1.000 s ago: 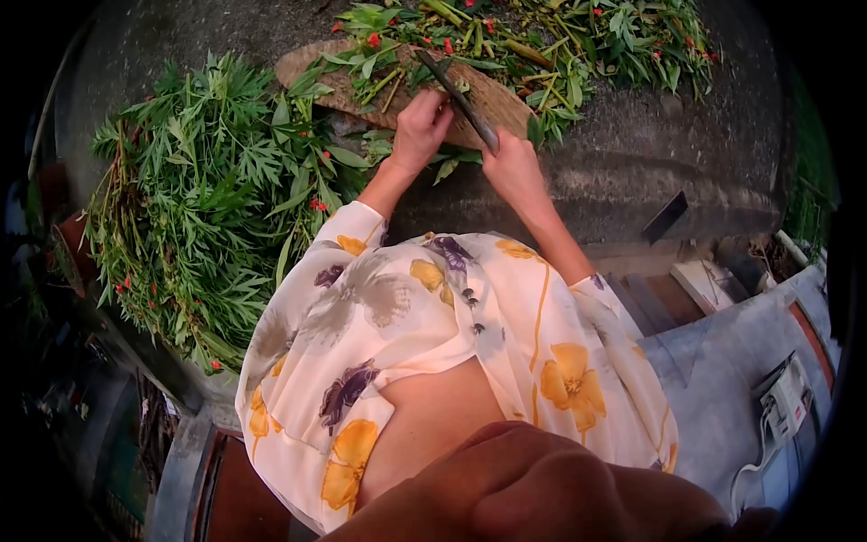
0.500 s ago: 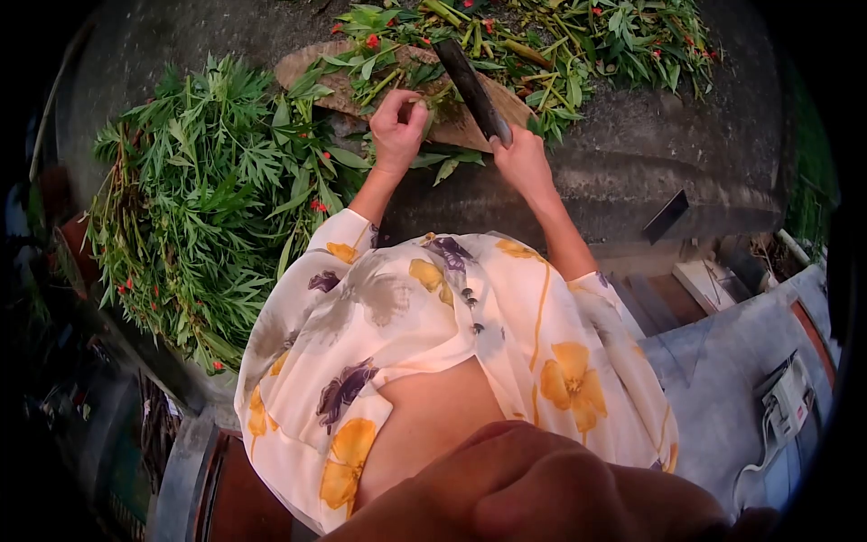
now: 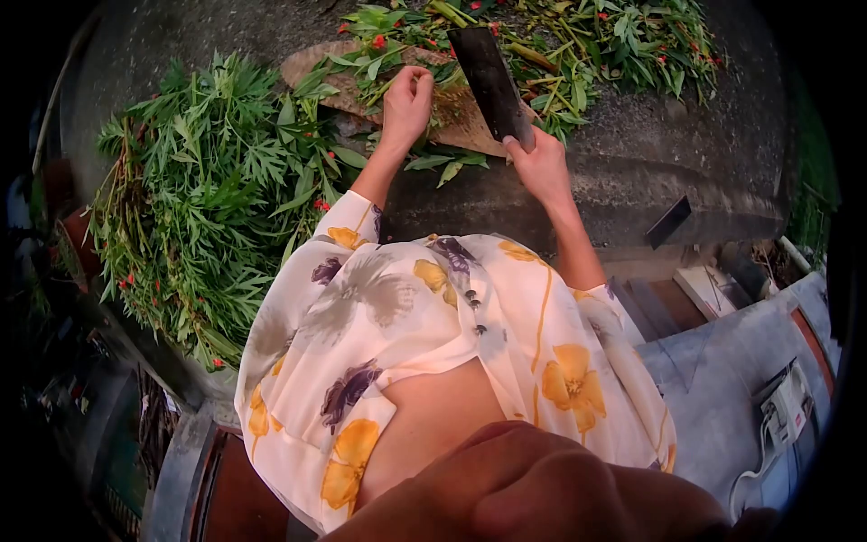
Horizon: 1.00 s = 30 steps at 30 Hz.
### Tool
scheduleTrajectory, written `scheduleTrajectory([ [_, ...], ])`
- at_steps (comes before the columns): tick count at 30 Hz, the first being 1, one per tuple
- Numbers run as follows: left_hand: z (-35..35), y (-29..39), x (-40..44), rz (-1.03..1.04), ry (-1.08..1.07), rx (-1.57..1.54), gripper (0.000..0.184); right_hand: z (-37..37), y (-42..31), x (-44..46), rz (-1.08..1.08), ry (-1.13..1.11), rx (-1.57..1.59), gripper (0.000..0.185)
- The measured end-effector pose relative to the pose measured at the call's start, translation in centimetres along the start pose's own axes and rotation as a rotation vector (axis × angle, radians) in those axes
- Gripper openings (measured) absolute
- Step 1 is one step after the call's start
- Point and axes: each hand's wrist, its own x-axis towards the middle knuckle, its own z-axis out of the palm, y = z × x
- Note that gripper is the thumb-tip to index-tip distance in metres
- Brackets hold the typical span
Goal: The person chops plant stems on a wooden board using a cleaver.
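Observation:
My right hand is wrapped round the handle of a dark cleaver, its wide blade raised over a worn wooden board. To the left, my left hand is closed in a pinch above the same board; whatever its fingers hold, if anything, is hidden. Cut green stems and leaves with red flowers lie on the board's far side. Beside my left forearm rests a big heap of leafy green plants, some with red blooms.
More stems and leaves are spread behind the board on the rough concrete slab. A dark flat piece juts at the slab's near right edge. Below right, a white device with a cable lies on a grey surface.
The cleaver has turned so more of its blade face shows, and my right hand has shifted right. My left hand has moved slightly up and right.

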Motion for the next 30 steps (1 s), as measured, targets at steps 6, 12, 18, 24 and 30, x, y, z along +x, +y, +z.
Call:
scheduleTrajectory([
  [6,1.2,-0.1,1.1,0.132,-0.304,0.4,0.031,0.4,1.2,0.5,-0.027,-0.031,-0.089,0.025],
  [12,0.3,-1.4,2.3,0.089,-0.208,0.472,0.029,0.5,1.8,-0.9,-0.026,0.082,0.044,0.026],
  [18,6.5,11.0,6.3,0.338,-0.223,0.061,0.036,1.0,5.3,-1.3,0.221,0.062,0.277,0.022],
  [24,7.4,12.1,7.6,0.683,0.098,0.154,0.026,0.9,5.0,-2.8,0.392,-0.069,0.587,0.025],
  [30,-5.2,0.1,1.4,0.24,0.081,0.707,0.016,0.8,4.8,-2.6,0.373,-0.146,0.579,0.025],
])
